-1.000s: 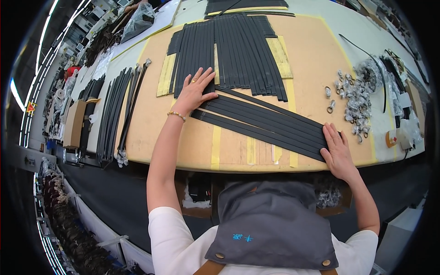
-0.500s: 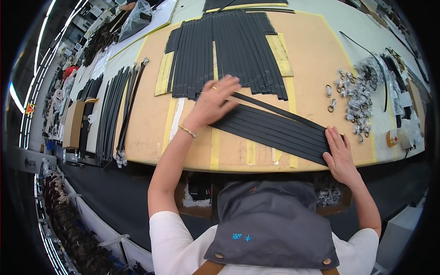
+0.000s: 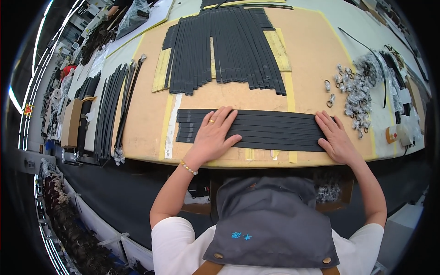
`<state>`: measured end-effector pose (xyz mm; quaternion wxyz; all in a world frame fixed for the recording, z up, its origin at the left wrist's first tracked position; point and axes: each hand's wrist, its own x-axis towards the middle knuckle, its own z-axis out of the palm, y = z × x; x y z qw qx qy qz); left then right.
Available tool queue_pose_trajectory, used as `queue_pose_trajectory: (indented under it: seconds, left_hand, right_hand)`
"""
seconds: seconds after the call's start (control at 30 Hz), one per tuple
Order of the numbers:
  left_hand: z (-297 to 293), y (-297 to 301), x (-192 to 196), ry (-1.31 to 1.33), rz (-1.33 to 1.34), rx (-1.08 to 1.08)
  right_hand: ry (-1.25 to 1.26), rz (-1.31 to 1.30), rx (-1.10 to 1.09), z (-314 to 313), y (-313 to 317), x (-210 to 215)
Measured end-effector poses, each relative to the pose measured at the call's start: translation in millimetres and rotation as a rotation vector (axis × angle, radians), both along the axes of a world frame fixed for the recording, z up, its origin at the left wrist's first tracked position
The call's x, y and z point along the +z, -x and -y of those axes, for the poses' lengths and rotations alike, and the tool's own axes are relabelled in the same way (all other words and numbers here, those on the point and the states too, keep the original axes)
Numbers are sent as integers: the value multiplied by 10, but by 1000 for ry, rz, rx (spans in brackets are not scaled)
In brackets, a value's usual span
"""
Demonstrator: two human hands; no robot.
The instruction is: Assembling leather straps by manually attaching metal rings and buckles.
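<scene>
Black strips (image 3: 275,126) lie side by side near you on the bench (image 3: 316,82), your left hand (image 3: 214,135) and right hand (image 3: 338,140) spread flat atop them; light, even pressure should keep edges aligned.

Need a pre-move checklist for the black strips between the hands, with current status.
1. Left hand resting on the near black strips: ok.
2. Right hand at their right end: ok.
3. Near strips lying side by side, without wide gaps: ok.
4. Right ends flush: cannot tell, the right hand covers part of them.
5. Plastic-wrapped ring fittings apart from the near strips: ok.
6. Far black strips even at their near ends: not ok, staggered.
</scene>
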<state>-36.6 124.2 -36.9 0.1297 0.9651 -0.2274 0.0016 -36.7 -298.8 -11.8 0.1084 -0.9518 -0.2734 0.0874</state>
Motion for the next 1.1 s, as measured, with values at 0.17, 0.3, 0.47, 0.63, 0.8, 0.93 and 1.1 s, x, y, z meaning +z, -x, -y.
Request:
queue_pose_trajectory:
  seconds: [0.17,0.3,0.47,0.63,0.8,0.93,1.1]
  left_hand:
    - [-529,63,-18,-27,41,77]
    - [-892,-68,8,50,46,143]
    - [-943,-232,-38,52,104,100]
    - [-860,-500,-32,63,81,143]
    - [-967,-766,-118,100,116,126]
    - [-902,-781,-100,156,89,149]
    - [-371,-609,32,129,66,18]
  right_hand:
    - [-44,37,105,-446,-293,-149]
    - [-98,108,147,-739,-456,-272]
    - [-144,116,134,-856,-569,-301]
    - [-139,168,148,-913,-802,-410]
    - [-131,201,142,-1008,-992,-464]
    - [-132,208,138,-991,-952,-481]
    - [-131,173,114,-994,-681,-479]
